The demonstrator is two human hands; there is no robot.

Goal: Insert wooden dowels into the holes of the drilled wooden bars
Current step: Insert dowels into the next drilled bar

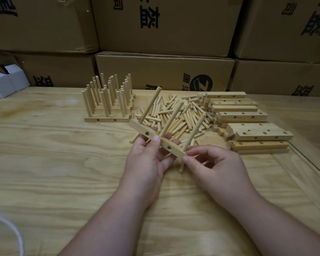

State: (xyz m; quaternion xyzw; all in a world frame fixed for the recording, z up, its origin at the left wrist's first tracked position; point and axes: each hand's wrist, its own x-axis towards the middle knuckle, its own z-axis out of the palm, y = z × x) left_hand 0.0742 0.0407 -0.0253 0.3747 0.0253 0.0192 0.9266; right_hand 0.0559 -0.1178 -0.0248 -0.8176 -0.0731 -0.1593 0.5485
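We are gripping a drilled bar (pixel 156 140) in our left hand (pixel 146 159) — thumb on the near face, fingers curled behind it — while our right hand (pixel 216 167) is pinching the bar's near end between thumb and forefinger. The hands are close together, both clamped on the one piece, which we are holding just above the table (pixel 54 163) in front of the loose dowels (pixel 181 115).

Three dowels (pixel 171 121) are standing in the bar's top face, leaning up and away to the right; a short stub below the right end looks like one pushed through, though we cannot be sure. The bar's long axis is running from far left to near right, two side holes facing us.

To do this step well, we are judging that each dowel wants pressing straight along its hole, bar braced from behind, all seated to one depth.

Beyond, the finished bars (pixel 107 106) are bristling with upright dowels at left, the undrilled-looking and drilled blanks (pixel 248 124) are stacked at right, and cardboard boxes (pixel 164 26) are walling the back.
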